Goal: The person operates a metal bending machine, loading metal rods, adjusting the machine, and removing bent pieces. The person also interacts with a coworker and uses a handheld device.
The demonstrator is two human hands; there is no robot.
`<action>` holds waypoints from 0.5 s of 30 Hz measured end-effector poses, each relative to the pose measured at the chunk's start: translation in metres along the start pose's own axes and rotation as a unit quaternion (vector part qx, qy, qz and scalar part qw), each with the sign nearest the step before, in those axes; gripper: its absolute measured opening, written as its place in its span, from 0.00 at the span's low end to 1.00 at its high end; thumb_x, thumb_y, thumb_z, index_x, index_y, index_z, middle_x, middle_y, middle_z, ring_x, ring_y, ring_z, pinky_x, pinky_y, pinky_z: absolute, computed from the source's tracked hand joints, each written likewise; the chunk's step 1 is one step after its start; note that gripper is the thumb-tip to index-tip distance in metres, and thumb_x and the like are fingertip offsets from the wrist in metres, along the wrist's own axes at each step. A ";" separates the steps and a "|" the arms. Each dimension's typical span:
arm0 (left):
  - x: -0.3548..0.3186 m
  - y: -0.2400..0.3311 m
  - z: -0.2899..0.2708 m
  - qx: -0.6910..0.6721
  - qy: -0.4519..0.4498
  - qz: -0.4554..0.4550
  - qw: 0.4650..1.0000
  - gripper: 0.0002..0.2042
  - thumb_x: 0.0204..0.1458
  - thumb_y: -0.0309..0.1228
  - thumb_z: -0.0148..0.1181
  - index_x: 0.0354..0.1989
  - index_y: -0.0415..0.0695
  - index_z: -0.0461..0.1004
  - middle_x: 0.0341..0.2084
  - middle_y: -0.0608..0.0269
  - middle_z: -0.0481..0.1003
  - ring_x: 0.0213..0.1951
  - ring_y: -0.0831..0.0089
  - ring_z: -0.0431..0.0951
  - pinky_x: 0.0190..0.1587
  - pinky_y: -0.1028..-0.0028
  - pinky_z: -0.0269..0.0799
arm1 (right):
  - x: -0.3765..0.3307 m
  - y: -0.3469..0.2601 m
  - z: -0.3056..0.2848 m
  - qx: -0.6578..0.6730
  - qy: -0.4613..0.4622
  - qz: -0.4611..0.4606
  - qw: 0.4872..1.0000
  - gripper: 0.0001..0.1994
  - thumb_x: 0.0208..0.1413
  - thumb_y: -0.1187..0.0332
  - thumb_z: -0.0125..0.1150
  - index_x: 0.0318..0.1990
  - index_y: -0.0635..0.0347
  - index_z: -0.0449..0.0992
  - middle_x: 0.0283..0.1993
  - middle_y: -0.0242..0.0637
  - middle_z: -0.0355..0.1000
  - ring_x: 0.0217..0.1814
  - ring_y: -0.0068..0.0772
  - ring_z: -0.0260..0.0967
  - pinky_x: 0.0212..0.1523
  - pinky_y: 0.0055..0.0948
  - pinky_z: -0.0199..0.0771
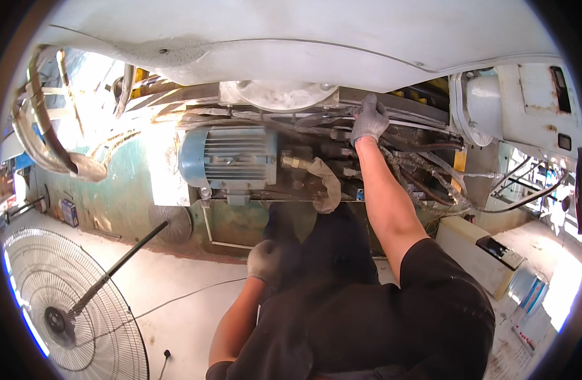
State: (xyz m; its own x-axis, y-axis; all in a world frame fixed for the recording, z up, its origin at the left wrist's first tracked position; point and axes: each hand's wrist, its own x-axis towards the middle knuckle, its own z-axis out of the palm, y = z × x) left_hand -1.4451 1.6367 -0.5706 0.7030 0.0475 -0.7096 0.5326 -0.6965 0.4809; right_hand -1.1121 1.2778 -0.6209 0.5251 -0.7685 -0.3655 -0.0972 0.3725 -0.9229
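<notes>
My right hand [370, 119], in a grey work glove, reaches forward under the white machine casing [291, 47]. Its fingers are curled closed beside a metal rod [411, 124] and dark hoses; whatever they grip is too small to make out. Left of it sits a blue finned electric motor [231, 156], with a dusty wrapped hose [329, 183] between motor and forearm. Lower down, my gloved left hand [265, 259] rests against the dark trousers [303, 244] at my leg. The left fingers are mostly hidden, and no object shows in that hand.
A large wire-caged fan [66, 310] stands at the lower left, with a cable [189, 292] across the floor. Several hoses [430, 171] run right of my arm. A beige box [471, 250] stands at the right; a thick bent hose [47, 126] hangs at the far left.
</notes>
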 end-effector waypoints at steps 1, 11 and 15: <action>0.009 -0.009 -0.009 -0.005 0.001 0.003 1.000 0.12 0.61 0.38 0.67 0.42 0.43 0.88 0.41 0.45 0.87 0.48 0.44 0.88 0.53 0.53 0.83 | -0.004 0.001 0.004 -0.009 -0.007 -0.015 1.000 0.17 0.75 0.60 0.68 0.33 0.60 0.76 0.23 0.30 0.69 0.21 0.24 0.61 0.29 0.32 0.71; 0.056 -0.066 -0.054 -0.057 0.016 -0.003 0.998 0.12 0.61 0.36 0.67 0.41 0.39 0.87 0.38 0.45 0.87 0.44 0.50 0.89 0.50 0.57 0.83 | -0.114 0.055 0.087 -0.405 -0.160 -0.293 0.851 0.16 0.72 0.54 0.73 0.36 0.56 0.82 0.32 0.43 0.83 0.32 0.41 0.82 0.37 0.43 0.84; 0.062 -0.086 -0.053 -0.099 0.033 -0.024 0.994 0.12 0.61 0.34 0.70 0.42 0.36 0.87 0.34 0.49 0.88 0.38 0.66 0.89 0.47 0.64 0.82 | -0.160 0.134 0.119 -0.611 -0.364 -0.287 0.642 0.17 0.67 0.53 0.72 0.45 0.60 0.83 0.44 0.53 0.85 0.50 0.60 0.82 0.56 0.56 0.78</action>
State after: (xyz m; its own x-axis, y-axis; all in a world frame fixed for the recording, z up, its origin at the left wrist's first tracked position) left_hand -1.4222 1.7377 -0.6288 0.7009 0.1288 -0.7016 0.6437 -0.5379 0.5443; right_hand -1.1084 1.5125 -0.6722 0.9835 0.0164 -0.1800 -0.0673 -0.8912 -0.4487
